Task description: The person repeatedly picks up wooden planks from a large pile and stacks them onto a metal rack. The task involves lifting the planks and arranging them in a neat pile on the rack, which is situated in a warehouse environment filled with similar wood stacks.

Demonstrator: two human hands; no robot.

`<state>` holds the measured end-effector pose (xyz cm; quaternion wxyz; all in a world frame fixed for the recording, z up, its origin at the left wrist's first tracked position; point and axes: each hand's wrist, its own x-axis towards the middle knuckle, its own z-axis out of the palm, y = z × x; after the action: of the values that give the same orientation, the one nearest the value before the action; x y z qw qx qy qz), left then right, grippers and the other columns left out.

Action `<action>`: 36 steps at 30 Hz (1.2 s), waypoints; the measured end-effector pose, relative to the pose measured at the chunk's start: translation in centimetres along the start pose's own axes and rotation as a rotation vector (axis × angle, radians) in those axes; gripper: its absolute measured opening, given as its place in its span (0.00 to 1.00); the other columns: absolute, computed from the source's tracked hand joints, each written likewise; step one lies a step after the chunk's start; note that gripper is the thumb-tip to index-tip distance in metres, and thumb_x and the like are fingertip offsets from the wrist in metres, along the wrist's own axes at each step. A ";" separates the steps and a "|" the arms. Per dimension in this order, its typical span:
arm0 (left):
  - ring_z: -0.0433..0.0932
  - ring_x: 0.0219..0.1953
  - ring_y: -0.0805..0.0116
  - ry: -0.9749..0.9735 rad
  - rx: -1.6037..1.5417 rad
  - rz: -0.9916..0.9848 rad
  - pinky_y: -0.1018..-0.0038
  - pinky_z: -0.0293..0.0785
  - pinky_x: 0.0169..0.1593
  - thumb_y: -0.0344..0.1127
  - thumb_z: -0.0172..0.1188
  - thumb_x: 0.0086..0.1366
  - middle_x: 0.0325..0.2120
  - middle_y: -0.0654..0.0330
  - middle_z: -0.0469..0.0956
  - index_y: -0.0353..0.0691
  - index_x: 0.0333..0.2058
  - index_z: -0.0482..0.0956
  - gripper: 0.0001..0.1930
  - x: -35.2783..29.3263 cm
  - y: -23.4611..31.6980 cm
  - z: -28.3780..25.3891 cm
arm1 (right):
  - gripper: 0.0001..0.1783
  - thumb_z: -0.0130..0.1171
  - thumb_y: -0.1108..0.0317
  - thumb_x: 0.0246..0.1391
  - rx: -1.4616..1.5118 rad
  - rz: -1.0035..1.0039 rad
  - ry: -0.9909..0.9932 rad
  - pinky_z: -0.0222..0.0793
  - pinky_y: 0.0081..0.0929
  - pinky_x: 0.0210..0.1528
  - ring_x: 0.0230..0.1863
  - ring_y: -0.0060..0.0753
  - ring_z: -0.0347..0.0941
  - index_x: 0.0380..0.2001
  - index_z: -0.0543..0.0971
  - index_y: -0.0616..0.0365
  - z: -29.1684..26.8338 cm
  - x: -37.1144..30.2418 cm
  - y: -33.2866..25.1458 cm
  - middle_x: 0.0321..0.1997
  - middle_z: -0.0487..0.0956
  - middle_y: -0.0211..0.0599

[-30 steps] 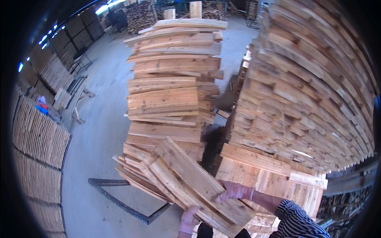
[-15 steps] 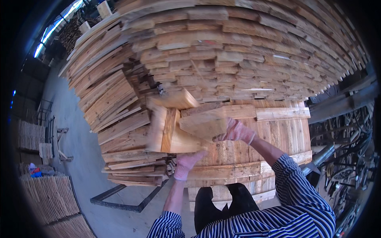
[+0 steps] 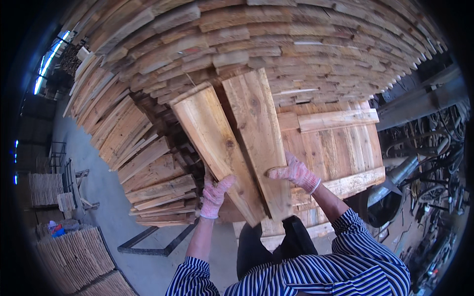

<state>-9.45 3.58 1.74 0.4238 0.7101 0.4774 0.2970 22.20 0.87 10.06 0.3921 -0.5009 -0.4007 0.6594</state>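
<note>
Two wooden boards stand tilted side by side in front of me, a narrow dark gap between them. My left hand, in a pinkish knit glove, is closed on the outer edge of the left board, its thumb over the face. My right hand, gloved alike, grips the outer edge of the right board. The fingers behind both boards are hidden. Both boards slant down toward my lap, their lower ends close together. Behind them lies a flat plank panel with cross battens.
A high stack of boards rises at the far side. More boards are piled along the left. A dark metal frame lies on the floor. Bundled panels stand at lower left; pipes and machinery fill the right.
The blurred, crossed pieces of wood between my hands now show as two boards held lengthwise, side by side. My left hand has moved left and up, its thumb now over the board's face.
</note>
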 end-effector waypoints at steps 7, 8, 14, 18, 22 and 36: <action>0.80 0.53 0.60 -0.066 -0.803 -0.802 0.65 0.75 0.61 0.47 0.68 0.62 0.52 0.54 0.81 0.36 0.58 0.77 0.30 -0.3 -4.4 4.6 | 0.57 0.77 0.44 0.47 0.185 0.216 0.076 0.70 0.33 0.67 0.61 0.35 0.76 0.67 0.62 0.75 -13.2 -3.0 14.6 0.59 0.81 0.49; 0.80 0.53 0.60 -0.086 -0.904 -0.903 0.64 0.74 0.62 0.47 0.68 0.61 0.51 0.54 0.81 0.34 0.55 0.80 0.29 0.8 -4.7 5.2 | 0.57 0.77 0.43 0.48 0.246 0.198 0.106 0.72 0.32 0.66 0.60 0.36 0.78 0.66 0.63 0.76 -16.0 -3.0 15.6 0.59 0.81 0.50; 0.79 0.56 0.53 0.116 0.114 -0.684 0.61 0.74 0.59 0.59 0.70 0.58 0.52 0.45 0.80 0.30 0.65 0.67 0.46 4.8 -6.3 10.4 | 0.65 0.79 0.44 0.44 -0.312 0.311 0.511 0.73 0.38 0.66 0.64 0.51 0.74 0.72 0.53 0.70 -24.2 -2.2 16.9 0.66 0.72 0.63; 0.77 0.58 0.40 0.183 0.552 -0.695 0.58 0.73 0.60 0.66 0.71 0.51 0.56 0.31 0.75 0.27 0.69 0.55 0.60 3.5 -4.8 12.1 | 0.73 0.78 0.39 0.39 -1.012 0.390 0.729 0.65 0.44 0.70 0.73 0.59 0.62 0.77 0.44 0.59 -14.7 -0.8 15.3 0.73 0.62 0.63; 0.78 0.56 0.41 0.115 0.519 -0.671 0.59 0.75 0.58 0.62 0.75 0.47 0.54 0.30 0.75 0.24 0.67 0.54 0.61 3.8 -4.0 11.5 | 0.69 0.75 0.40 0.42 -1.121 0.393 0.824 0.66 0.49 0.68 0.68 0.63 0.65 0.76 0.46 0.58 -13.8 -1.4 14.2 0.70 0.65 0.61; 0.79 0.56 0.53 0.240 0.065 -0.476 0.64 0.74 0.59 0.48 0.77 0.55 0.57 0.45 0.78 0.32 0.67 0.65 0.47 4.1 -18.1 2.3 | 0.54 0.57 0.40 0.61 -1.034 0.228 0.587 0.67 0.57 0.64 0.64 0.70 0.66 0.77 0.43 0.53 9.6 10.3 19.9 0.69 0.61 0.68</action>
<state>-13.73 10.02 -15.31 0.3989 0.5507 0.6873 0.2555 8.62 1.62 -10.17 0.1190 -0.8274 -0.4879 0.2513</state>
